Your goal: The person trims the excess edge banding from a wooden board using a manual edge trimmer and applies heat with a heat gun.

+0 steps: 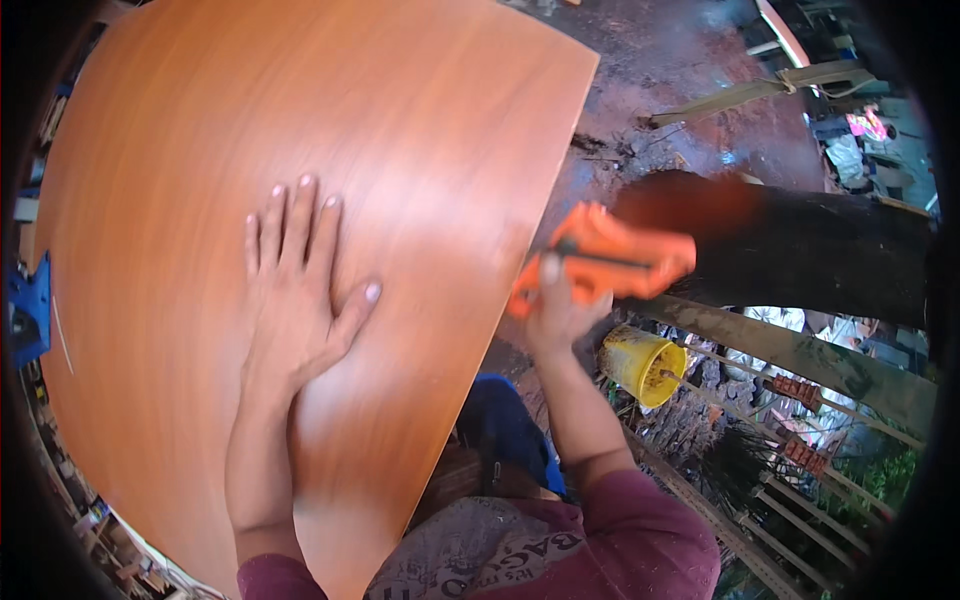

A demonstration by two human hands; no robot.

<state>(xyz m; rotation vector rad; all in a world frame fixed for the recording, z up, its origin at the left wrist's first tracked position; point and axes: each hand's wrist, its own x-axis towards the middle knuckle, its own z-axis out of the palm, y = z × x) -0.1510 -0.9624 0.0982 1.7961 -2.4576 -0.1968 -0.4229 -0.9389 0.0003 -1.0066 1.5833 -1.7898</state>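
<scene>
A large wood-grain board [430,130] with a smooth, shiny face fills the left and middle of the view. My left hand [295,290] lies flat on it, fingers stretched upward and thumb out to the right. At the board's right edge, my right hand [562,318] is closed around an orange hand tool [625,255] with a dark strip along its middle. The tool is smeared by motion, so its exact kind does not show. Its near end overlaps the board's edge in the view; whether it touches cannot be made out.
Beyond the right edge stands a stained yellow bucket [645,365], below a thick dark beam-like shape [820,250]. Long wooden strips [800,345] and thin rods lie at the right. A blue metal piece [32,310] sits at the far left. The floor [690,80] looks stained.
</scene>
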